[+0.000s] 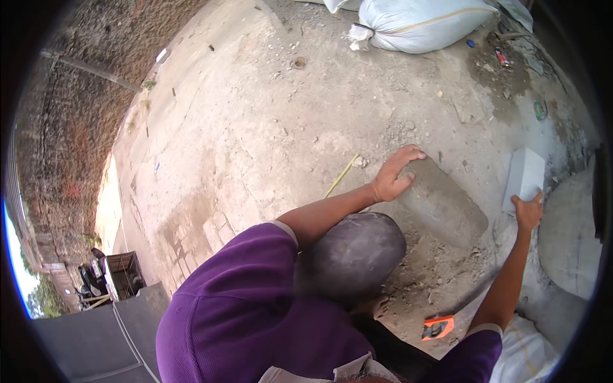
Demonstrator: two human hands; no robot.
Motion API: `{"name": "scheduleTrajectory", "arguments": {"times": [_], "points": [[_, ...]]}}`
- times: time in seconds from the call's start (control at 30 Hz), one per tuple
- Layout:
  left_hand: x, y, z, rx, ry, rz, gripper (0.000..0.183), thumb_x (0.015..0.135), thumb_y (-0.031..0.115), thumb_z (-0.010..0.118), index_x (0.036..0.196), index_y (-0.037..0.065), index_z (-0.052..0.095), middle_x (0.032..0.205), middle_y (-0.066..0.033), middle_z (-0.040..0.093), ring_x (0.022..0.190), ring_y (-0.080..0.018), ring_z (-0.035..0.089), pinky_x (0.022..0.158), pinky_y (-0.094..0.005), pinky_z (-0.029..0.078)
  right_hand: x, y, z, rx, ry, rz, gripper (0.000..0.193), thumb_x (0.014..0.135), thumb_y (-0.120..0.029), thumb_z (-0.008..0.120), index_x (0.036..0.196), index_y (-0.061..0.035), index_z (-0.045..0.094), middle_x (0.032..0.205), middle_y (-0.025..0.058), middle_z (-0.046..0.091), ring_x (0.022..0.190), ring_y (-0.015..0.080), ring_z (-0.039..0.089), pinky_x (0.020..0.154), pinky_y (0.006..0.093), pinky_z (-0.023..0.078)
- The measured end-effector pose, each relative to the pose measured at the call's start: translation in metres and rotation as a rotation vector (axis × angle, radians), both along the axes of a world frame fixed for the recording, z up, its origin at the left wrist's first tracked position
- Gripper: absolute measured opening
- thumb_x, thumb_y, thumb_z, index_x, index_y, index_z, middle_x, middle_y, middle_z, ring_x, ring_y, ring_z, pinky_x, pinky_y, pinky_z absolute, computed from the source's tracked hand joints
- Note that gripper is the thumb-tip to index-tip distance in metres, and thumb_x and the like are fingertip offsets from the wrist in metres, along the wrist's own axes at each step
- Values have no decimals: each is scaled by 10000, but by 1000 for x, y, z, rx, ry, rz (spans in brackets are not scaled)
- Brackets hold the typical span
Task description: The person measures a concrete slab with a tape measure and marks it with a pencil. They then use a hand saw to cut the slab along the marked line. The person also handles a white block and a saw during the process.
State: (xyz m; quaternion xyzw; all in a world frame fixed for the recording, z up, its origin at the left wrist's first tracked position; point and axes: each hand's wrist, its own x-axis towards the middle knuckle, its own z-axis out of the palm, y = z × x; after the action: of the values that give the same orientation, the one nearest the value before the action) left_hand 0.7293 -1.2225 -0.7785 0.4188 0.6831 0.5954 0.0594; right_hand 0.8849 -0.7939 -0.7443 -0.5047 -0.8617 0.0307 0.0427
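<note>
My left hand (396,175) reaches across in front of my knee. Its fingers and thumb curl round the upper left end of a thick grey slab (445,204), rough and dusty like concrete or stone, which lies aslant on the ground. Over at the right, my right hand (529,210) grips the near end of a white rectangular block (526,173), thumb on one side and fingers on the other. The block's underside is hidden. Below the slab lies an orange-and-black piece (438,328), perhaps a tool's handle; I cannot tell its kind.
A thin yellow strip (341,175) lies beside my left forearm. Stuffed white sacks (424,25) rest at the far side, with another sack (525,351) near my right arm. A rounded pale grey form (571,233) stands right of my hand. Loose rubble (434,271) covers ground beside the slab.
</note>
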Motion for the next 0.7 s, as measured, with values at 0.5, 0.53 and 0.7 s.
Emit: {"name": "scheduleTrajectory", "arguments": {"times": [0.5, 0.53, 0.7], "points": [[14, -20, -21, -58, 51, 82, 555, 871, 284, 536, 1385, 85, 477, 1416, -243, 443, 1337, -442, 395, 1116, -488, 302, -31, -114, -30, 104, 25, 239, 915, 672, -463, 803, 1452, -185, 413, 1402, 242, 452, 1310, 415, 440, 1056, 549, 369], [15, -18, -19, -60, 53, 75, 557, 871, 286, 536, 1387, 86, 475, 1424, -252, 433, 1340, -444, 392, 1116, -488, 302, -31, -111, -28, 29, 68, 245, 898, 693, -487, 793, 1444, -155, 428, 1397, 253, 464, 1295, 417, 460, 1052, 531, 382], [14, -14, -6, -82, 10, -33, 551, 871, 282, 556, 1380, 82, 487, 1440, -280, 413, 1362, -444, 378, 1127, -473, 289, -28, -85, -34, -449, 358, 324, 830, 819, -539, 721, 1389, 22, 499, 1314, 303, 568, 1220, 375, 571, 1033, 409, 435]]}}
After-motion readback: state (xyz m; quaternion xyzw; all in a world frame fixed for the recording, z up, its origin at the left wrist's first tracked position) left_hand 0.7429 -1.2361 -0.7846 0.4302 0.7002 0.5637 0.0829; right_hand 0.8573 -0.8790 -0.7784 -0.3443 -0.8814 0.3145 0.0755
